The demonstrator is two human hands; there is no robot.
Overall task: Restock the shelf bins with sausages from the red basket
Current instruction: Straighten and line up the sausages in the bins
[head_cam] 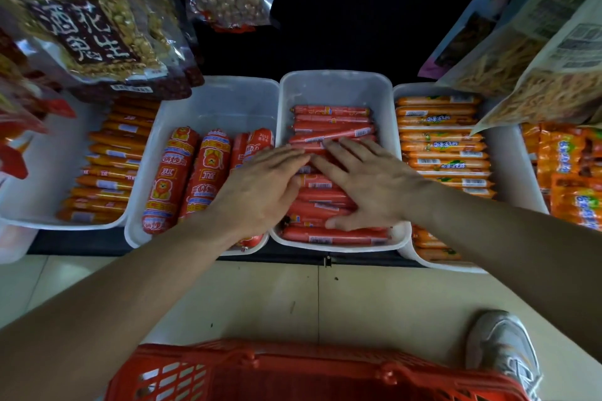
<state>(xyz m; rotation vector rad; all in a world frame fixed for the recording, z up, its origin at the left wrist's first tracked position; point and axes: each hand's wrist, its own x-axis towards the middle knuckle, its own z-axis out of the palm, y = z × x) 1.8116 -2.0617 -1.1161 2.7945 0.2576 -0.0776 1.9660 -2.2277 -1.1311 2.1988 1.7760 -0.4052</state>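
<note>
A white shelf bin (338, 81) in the middle holds several thin red sausages (330, 127) stacked crosswise. My left hand (260, 185) and my right hand (371, 182) both lie flat on top of that stack, fingers spread, fingertips nearly meeting. Neither hand grips anything. The red basket (293, 371) sits on the floor at the bottom edge; its contents are hidden from view.
Left of the middle bin stands a bin of thick red sausages (185, 179), then a bin of orange sausages (110, 163). To the right are a bin of orange sausages (443, 146) and orange packs (566, 169). Snack bags (91, 32) hang above. A shoe (505, 352) rests on the tiled floor.
</note>
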